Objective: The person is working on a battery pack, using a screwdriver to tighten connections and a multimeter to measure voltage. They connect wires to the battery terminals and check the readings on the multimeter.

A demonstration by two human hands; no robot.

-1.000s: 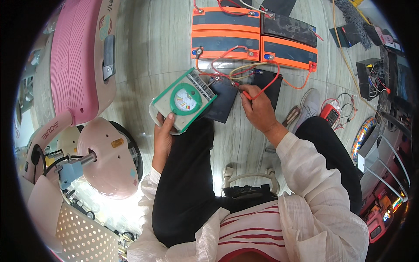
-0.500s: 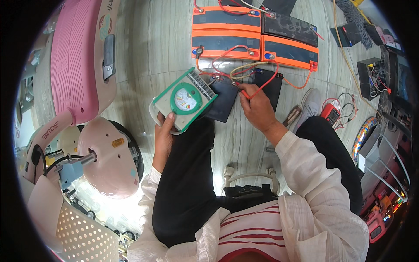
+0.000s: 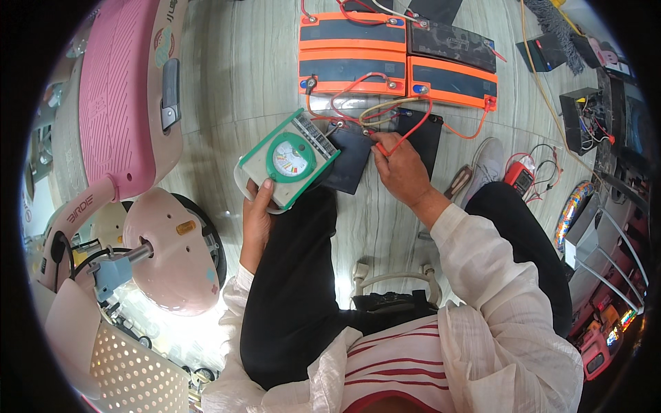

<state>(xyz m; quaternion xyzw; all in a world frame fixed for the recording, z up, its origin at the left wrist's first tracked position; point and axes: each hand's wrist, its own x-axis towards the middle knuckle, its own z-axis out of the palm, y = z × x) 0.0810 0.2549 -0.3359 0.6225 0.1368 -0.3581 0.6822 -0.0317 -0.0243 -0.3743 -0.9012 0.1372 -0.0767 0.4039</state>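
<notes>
My left hand [image 3: 257,219] grips the lower edge of a battery tester [image 3: 277,182], a cream box with a green frame and a round needle dial. The tester is tilted above my left thigh, its thumb side facing up. My right hand [image 3: 405,173] pinches a red test probe [image 3: 385,149] with a red lead, its tip at a terminal of a dark battery [image 3: 351,162] on the floor. The exact contact is partly hidden by fingers. Beside it lies another dark battery [image 3: 422,141], with several wires crossing over both.
Orange-and-black batteries [image 3: 352,65] joined by red wires stand ahead, next to a black battery [image 3: 451,47]. A red multimeter [image 3: 520,177] lies by my right shoe [image 3: 487,165]. A pink scooter [image 3: 117,96] stands at left, an open black box [image 3: 584,124] at right.
My right hand and the probe have shifted slightly up and left against the dark battery's terminal. The tester stays in my left hand, and the whole view has moved a little.
</notes>
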